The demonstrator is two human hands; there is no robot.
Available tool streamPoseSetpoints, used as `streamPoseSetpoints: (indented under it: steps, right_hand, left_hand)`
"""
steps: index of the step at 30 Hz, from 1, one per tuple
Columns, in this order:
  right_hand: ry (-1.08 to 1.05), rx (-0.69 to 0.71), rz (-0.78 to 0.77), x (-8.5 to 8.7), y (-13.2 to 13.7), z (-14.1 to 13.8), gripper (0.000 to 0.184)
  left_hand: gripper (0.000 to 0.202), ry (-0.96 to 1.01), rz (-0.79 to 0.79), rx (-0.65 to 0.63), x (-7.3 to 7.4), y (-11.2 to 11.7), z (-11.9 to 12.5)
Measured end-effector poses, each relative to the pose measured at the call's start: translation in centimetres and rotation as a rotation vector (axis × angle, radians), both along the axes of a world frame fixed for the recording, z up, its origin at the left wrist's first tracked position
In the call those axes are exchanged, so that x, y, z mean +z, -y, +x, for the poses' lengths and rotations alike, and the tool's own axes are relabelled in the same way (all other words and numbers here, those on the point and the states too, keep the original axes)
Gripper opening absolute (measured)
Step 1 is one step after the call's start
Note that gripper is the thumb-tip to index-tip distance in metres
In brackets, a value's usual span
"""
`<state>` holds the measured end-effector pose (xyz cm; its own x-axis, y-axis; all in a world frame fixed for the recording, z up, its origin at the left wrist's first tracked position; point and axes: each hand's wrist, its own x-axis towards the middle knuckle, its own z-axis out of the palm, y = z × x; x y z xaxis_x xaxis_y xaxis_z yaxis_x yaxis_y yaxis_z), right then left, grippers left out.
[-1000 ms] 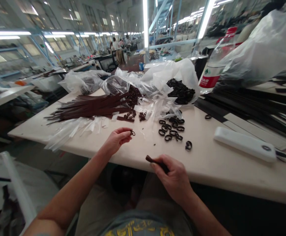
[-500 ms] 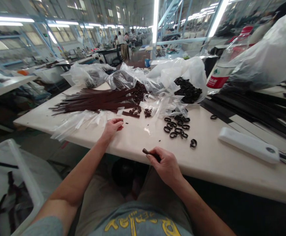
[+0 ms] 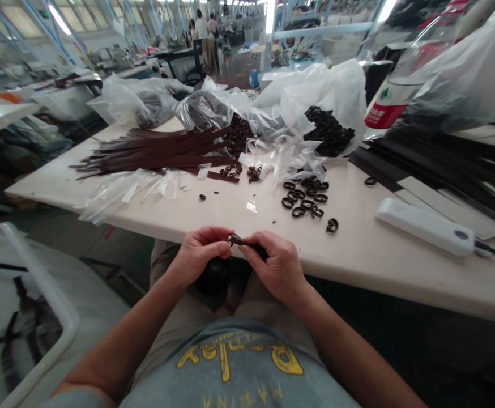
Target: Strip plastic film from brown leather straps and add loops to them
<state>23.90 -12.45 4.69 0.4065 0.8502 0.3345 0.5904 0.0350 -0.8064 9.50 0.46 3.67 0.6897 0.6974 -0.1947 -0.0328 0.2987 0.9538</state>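
My left hand [image 3: 200,253] and my right hand [image 3: 273,263] meet at the near edge of the white table [image 3: 358,255]. Both pinch the end of a dark brown strap [image 3: 239,241], fingers closed; most of the strap is hidden under my right hand. Whether the left fingers also hold a small loop is hidden. A bundle of brown straps [image 3: 154,156] lies at the far left of the table. Small brown loops [image 3: 234,169] are scattered beside it. Several black loops [image 3: 304,198] lie ahead of my right hand.
Clear plastic bags [image 3: 315,102] with dark loops stand at the back. Black strips [image 3: 447,156] lie at the right, with a white handheld tool [image 3: 426,226] in front. A white bin [image 3: 18,311] with straps stands at lower left. People stand far off in the hall.
My left hand has come back from the table toward me and joined my right hand on the strap end. My right hand moved slightly left. The view tilted down.
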Motion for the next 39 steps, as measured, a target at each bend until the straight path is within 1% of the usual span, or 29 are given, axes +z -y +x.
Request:
streamPoseSetpoints:
  steps: [3, 7, 10, 14, 16, 19, 21, 22, 24, 27, 30, 32, 36, 39]
  right_hand:
    - [0.01, 0.023, -0.013, -0.2, 0.3, -0.2, 0.014]
    - [0.007, 0.035, -0.015, -0.6, 0.6, -0.2, 0.011]
    - [-0.011, 0.031, -0.007, -1.0, 0.8, -0.3, 0.009]
    - [0.001, 0.042, -0.027, -1.2, 1.0, -0.1, 0.01]
    - [0.025, 0.063, -0.046, -1.3, 1.1, -0.1, 0.012]
    - [0.034, 0.096, -0.052, -1.6, 1.3, -0.3, 0.013]
    - [-0.016, 0.09, -0.038, -1.9, 1.4, -0.5, 0.012]
    - [-0.063, 0.082, -0.028, -2.1, 1.4, -0.6, 0.012]
    - [-0.173, 0.077, -0.01, -2.3, 1.3, -0.7, 0.01]
    - [-0.248, 0.103, -0.004, -2.4, 1.1, -0.7, 0.008]
    - [-0.196, 0.12, -0.005, -2.4, 1.1, -0.5, 0.007]
    - [-0.109, 0.136, -0.028, -2.4, 1.2, -0.4, 0.007]
    - [0.147, 0.147, -0.146, -2.8, 1.8, -0.4, 0.016]
    - [0.254, 0.139, -0.228, -3.1, 2.1, -0.8, 0.02]
  left_hand:
    - [0.032, 0.023, -0.006, -0.015, -0.1, 0.4, 0.1]
    - [0.033, 0.082, -0.095, -0.016, -0.2, 1.1, 0.7]
    - [0.034, 0.121, -0.148, 0.006, -0.7, 1.6, 1.0]
    - [0.034, 0.069, -0.163, 0.025, -1.3, 1.5, 1.1]
    - [0.032, 0.017, -0.133, -0.009, -1.1, 1.1, 0.9]
    - [0.025, -0.064, 0.004, -0.125, -0.4, 0.8, 0.7]
    - [0.023, -0.086, 0.063, -0.191, -0.1, 0.9, 0.5]
    - [0.024, -0.081, 0.055, -0.206, -0.1, 1.0, 0.5]
    - [0.029, -0.053, -0.025, -0.195, -0.4, 1.4, 0.4]
    - [0.03, -0.029, -0.139, -0.128, -0.9, 2.2, 0.4]
    - [0.025, -0.023, -0.144, -0.053, -0.9, 2.7, 0.4]
    - [0.022, -0.017, -0.118, -0.013, -0.6, 2.8, 0.3]
    - [0.018, 0.004, -0.057, 0.069, -0.3, 2.2, -0.4]
    - [0.015, 0.004, -0.013, 0.082, -0.2, 1.9, -1.0]
